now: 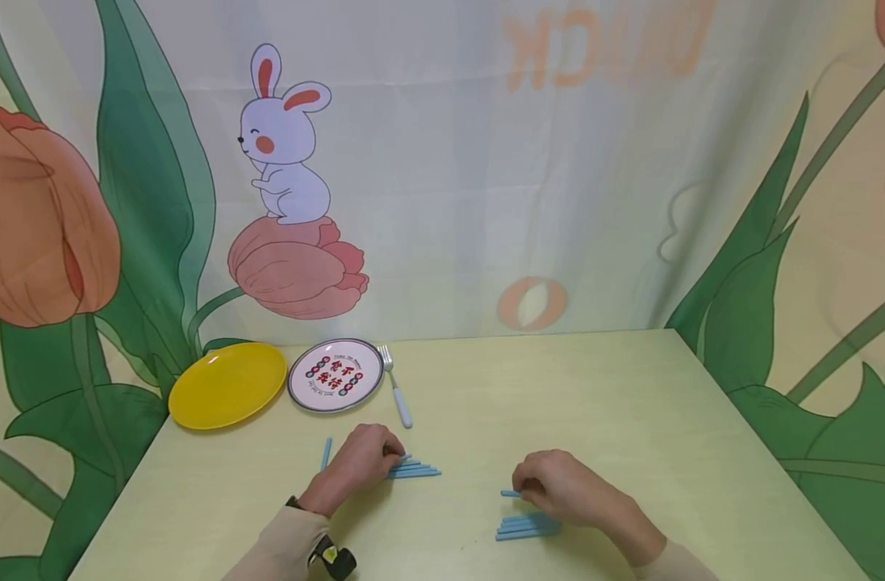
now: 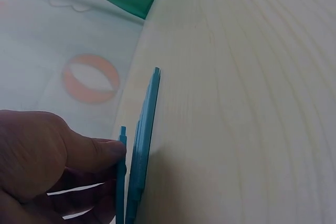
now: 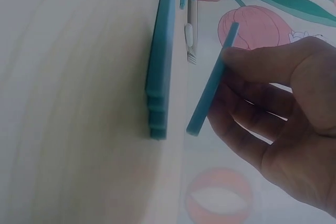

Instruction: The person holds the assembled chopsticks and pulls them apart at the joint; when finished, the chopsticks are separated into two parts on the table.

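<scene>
My left hand (image 1: 358,458) pinches a slim blue stick (image 2: 121,187) between thumb and fingers. Right beside that stick, a row of similar blue sticks (image 1: 419,471) lies on the table, partly hidden by the hand in the head view. In my right hand (image 1: 569,488) another blue stick (image 3: 212,85) is pinched by thumb and fingertips, apart from the second row of blue sticks (image 1: 523,527). This row lies side by side under the hand, its right ends partly covered. A single blue stick (image 1: 327,452) shows behind the left wrist.
At the back left of the pale table (image 1: 558,403) are a yellow plate (image 1: 227,386) and a white plate (image 1: 336,375) with red lettering. A fork (image 1: 397,391) with a light handle lies next to them. A printed curtain (image 1: 442,161) hangs behind the table.
</scene>
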